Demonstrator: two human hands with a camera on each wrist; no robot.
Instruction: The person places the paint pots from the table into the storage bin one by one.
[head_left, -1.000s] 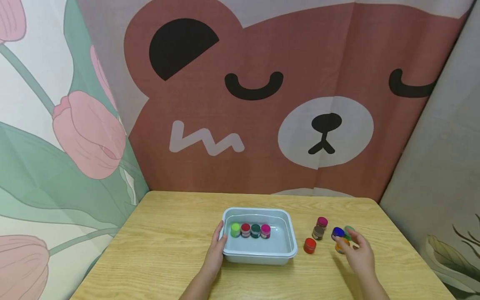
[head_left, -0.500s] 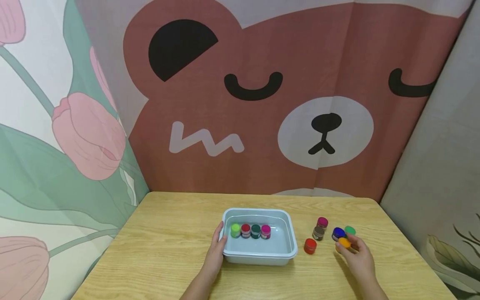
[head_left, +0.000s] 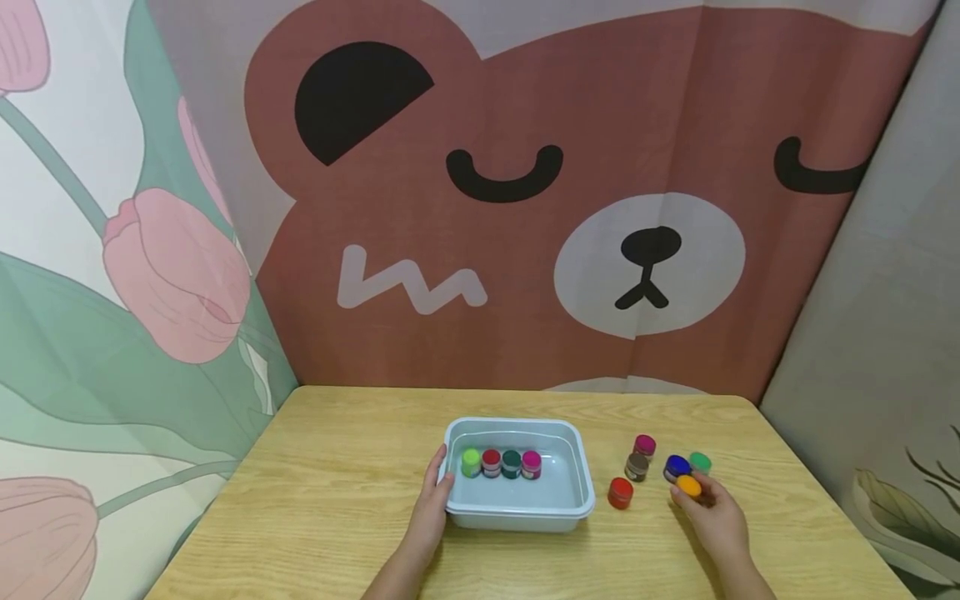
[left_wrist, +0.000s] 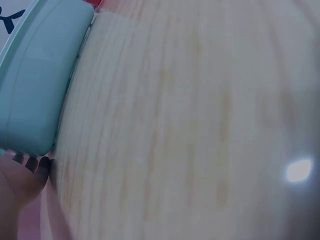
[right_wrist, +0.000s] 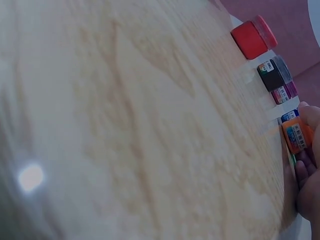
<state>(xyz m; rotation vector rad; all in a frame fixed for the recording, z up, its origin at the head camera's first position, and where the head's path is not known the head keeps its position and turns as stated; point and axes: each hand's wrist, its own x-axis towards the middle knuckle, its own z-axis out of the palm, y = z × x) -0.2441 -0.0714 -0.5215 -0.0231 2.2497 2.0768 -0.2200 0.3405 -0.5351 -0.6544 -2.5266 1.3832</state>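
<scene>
The right grip (head_left: 720, 517) pinches the orange jar (head_left: 688, 486) just in front of the blue jar (head_left: 676, 467). On the bench (head_left: 315, 500), the left grip (head_left: 429, 510) holds the tray (head_left: 517, 522) by its left end, four jars (head_left: 512, 463) in a row inside.

Can see bear-print backdrop (head_left: 517, 250) across upper middle, tulip-print cloth (head_left: 176, 275) at left, leaf-print cloth (head_left: 862, 333) at right, table (head_left: 337, 475) at bottom

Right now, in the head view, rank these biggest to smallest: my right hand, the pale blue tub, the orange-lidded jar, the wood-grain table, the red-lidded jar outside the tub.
1. Wood-grain table
2. Pale blue tub
3. Right hand
4. Red-lidded jar, orange-lidded jar: unsure; the hand partly covers the orange one.
</scene>
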